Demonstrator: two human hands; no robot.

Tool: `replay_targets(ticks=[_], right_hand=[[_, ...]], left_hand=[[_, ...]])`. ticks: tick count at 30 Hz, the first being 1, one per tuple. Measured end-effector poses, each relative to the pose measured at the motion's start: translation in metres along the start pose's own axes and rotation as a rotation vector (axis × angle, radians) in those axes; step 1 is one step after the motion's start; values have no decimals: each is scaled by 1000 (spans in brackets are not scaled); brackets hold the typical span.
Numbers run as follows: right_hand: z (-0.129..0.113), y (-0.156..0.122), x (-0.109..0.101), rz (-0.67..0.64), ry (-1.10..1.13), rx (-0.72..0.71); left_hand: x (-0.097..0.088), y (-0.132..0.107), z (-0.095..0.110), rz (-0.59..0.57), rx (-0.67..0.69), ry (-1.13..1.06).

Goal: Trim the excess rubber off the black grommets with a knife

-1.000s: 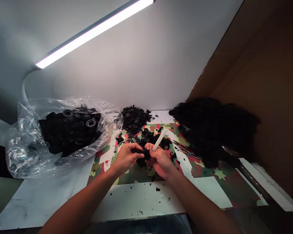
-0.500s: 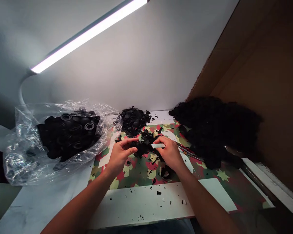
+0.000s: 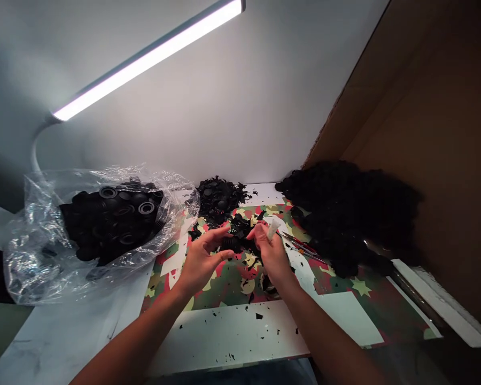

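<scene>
Between the thumb and fingers of my left hand [image 3: 202, 256] is a black ribbed rubber part [image 3: 230, 244], held low over the dark scraps. My right hand [image 3: 271, 254] is closed around a slim tool with a white handle [image 3: 273, 230]; its handle end points up and its working end is hidden by my fingers. Both hands are close together, the right fingertips just beside the rubber part. Black rubber scraps [image 3: 240, 224] lie directly behind the hands. A dark round piece [image 3: 268, 286], partly covered by my right wrist, rests on the patterned sheet.
On the left, a clear plastic bag [image 3: 180, 187] holds many black ringed parts [image 3: 146, 208]. A heap of trimmings [image 3: 220, 195] stands by the wall, a larger black pile [image 3: 344, 208] at right. Tweezer-like tools [image 3: 304, 248] lie beside it. A lamp [image 3: 148, 59] hangs above; cardboard [image 3: 425, 107] borders the right.
The white handle has swung from lying sideways to pointing upward as my right hand turned. My left fingers and thumb have spread around the ribbed part, which now shows more clearly.
</scene>
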State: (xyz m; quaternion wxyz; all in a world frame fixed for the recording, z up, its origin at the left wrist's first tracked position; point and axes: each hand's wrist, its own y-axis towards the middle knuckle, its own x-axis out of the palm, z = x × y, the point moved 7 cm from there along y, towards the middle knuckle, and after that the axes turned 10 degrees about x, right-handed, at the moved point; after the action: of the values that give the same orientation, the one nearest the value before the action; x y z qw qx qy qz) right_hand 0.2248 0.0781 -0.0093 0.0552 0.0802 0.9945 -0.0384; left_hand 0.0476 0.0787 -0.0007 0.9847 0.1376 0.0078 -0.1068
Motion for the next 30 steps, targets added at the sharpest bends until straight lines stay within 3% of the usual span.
replay_targets(ticks=[6, 12, 18, 25, 30], right_hand=[[-12, -11, -6, -49, 123, -80], [-21, -24, 3, -130, 160, -104], [-37, -32, 8, -150, -43, -255], [-39, -32, 11, -186, -45, -197], [-33, -35, 15, -139, -150, -293]], left_hand=[[-2, -2, -6, 16, -108, -40], [-7, -1, -10, 58, -99, -99], [-6, 0, -9, 64, -70, -120], [-4, -2, -6, 68, -63, -103], [-3, -2, -4, 71, -14, -37]])
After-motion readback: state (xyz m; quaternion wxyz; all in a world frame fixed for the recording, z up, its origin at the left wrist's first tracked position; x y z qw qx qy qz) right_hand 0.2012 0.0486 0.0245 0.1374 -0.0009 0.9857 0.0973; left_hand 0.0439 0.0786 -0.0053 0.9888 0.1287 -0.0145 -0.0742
